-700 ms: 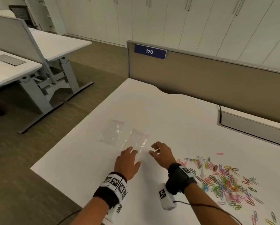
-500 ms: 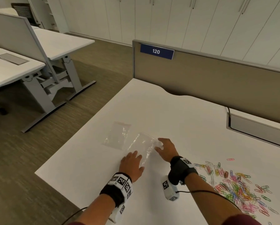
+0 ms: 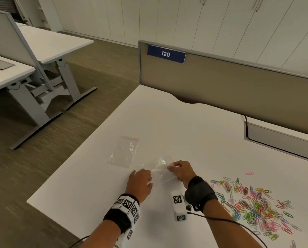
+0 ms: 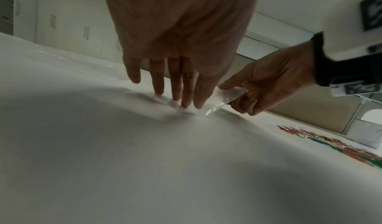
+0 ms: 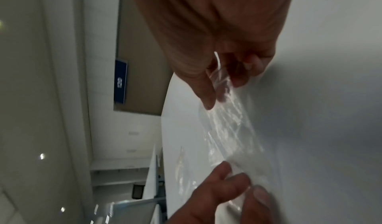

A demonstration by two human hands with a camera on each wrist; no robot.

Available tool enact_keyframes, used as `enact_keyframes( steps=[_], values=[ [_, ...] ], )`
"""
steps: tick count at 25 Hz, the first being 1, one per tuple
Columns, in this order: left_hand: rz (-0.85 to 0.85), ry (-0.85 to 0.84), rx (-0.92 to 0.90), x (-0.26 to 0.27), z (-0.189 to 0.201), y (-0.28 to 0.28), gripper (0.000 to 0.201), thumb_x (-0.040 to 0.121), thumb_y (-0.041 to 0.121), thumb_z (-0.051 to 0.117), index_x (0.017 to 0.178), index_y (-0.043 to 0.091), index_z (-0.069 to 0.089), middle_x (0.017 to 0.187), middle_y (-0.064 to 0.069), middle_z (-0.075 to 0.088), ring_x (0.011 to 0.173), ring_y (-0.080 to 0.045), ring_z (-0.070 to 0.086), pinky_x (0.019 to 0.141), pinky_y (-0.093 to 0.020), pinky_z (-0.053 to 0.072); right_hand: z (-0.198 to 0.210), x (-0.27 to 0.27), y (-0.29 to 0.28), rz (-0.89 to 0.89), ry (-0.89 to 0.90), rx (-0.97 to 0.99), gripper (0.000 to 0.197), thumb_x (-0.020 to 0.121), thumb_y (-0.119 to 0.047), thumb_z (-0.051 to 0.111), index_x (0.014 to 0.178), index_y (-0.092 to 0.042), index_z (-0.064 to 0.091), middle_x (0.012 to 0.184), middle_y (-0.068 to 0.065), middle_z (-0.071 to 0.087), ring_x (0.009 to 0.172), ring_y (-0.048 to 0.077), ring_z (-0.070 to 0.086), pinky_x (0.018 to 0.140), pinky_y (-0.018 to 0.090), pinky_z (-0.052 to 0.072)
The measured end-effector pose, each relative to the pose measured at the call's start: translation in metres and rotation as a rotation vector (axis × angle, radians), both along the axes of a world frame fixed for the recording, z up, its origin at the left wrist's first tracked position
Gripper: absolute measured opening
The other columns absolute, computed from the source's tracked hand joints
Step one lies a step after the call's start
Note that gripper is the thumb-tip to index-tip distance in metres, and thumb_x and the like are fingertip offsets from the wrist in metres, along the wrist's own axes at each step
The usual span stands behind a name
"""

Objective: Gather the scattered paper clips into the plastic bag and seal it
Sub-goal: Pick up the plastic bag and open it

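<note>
A clear plastic bag point(image 3: 159, 163) lies crumpled on the white desk point(image 3: 185, 129) between my hands. My right hand point(image 3: 172, 166) pinches its right edge between thumb and fingers and holds that edge off the desk; the pinch shows in the right wrist view point(image 5: 217, 83) with the bag point(image 5: 227, 124) trailing down. My left hand point(image 3: 142, 174) presses straight fingers point(image 4: 186, 96) on the bag's point(image 4: 225, 96) near-left end. The coloured paper clips point(image 3: 253, 208) lie scattered on the desk to the right of my right wrist.
A second clear bag point(image 3: 124, 152) lies flat just left of the held one. A tan partition point(image 3: 221, 86) closes the desk's far side, with a grey cable flap point(image 3: 281, 138) at the right. The desk's left edge point(image 3: 78, 158) drops to carpet.
My right hand moved from the bag's near end to its right edge, pinched it and lifted it. The left hand stayed pressing on the near end.
</note>
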State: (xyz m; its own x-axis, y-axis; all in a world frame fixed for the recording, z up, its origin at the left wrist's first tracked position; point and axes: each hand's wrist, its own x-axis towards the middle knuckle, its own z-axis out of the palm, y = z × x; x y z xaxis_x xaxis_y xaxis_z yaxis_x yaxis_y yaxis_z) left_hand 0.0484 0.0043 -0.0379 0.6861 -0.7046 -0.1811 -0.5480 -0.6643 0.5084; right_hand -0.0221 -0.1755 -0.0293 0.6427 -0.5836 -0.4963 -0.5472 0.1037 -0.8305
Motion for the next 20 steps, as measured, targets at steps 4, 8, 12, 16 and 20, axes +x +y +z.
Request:
enact_keyframes(
  steps=[4,8,12,16,20],
  values=[
    [-0.205,-0.141,0.100,-0.004,0.020,-0.010,0.032,0.088,0.036,0.051,0.116,0.022,0.059,0.142,0.006,0.046,0.136,-0.013,0.035,0.115,-0.034,0.020,0.024,-0.039,0.011,-0.073,-0.130,0.121,0.017,0.077,-0.006,0.073,0.091,-0.005,0.063,0.079,0.006,0.064,0.067,0.016,0.059,0.058,0.024,0.043],
    [-0.015,0.178,-0.324,-0.024,0.058,-0.036,0.022,0.086,0.037,0.060,0.088,0.016,0.066,0.088,-0.002,0.070,0.080,-0.017,0.067,0.078,-0.031,0.055,0.040,-0.077,0.015,-0.187,-0.226,0.039,0.020,0.073,-0.007,0.079,0.081,-0.005,0.061,0.070,0.004,0.068,0.063,0.016,0.064,0.059,0.025,0.047],
    [-0.046,0.393,-0.389,-0.057,0.077,-0.068,0.028,0.073,0.047,0.071,0.073,0.019,0.064,0.070,0.003,0.071,0.061,-0.011,0.068,0.060,-0.020,0.053,0.046,-0.105,0.023,-0.225,-0.202,-0.185,0.024,0.070,-0.009,0.081,0.076,0.000,0.060,0.066,0.011,0.070,0.053,0.008,0.065,0.050,0.018,0.049],
    [-0.099,0.335,-0.361,-0.083,0.075,-0.087,0.017,0.081,0.029,0.066,0.073,0.014,0.065,0.068,-0.001,0.069,0.063,-0.014,0.066,0.066,-0.027,0.057,0.054,-0.134,0.018,-0.202,-0.230,-0.187,0.033,0.068,-0.018,0.084,0.078,0.003,0.059,0.069,0.016,0.070,0.057,0.014,0.066,0.054,0.023,0.054],
    [-0.150,0.317,-0.360,-0.110,0.081,-0.106,0.015,0.085,0.017,0.058,0.075,0.010,0.067,0.072,-0.005,0.072,0.067,-0.019,0.068,0.072,-0.035,0.059,0.065,-0.173,0.002,-0.211,-0.298,0.003,0.021,0.082,-0.019,0.072,0.083,-0.001,0.062,0.082,0.017,0.075,0.072,0.025,0.072,0.064,0.030,0.058]
  ],
)
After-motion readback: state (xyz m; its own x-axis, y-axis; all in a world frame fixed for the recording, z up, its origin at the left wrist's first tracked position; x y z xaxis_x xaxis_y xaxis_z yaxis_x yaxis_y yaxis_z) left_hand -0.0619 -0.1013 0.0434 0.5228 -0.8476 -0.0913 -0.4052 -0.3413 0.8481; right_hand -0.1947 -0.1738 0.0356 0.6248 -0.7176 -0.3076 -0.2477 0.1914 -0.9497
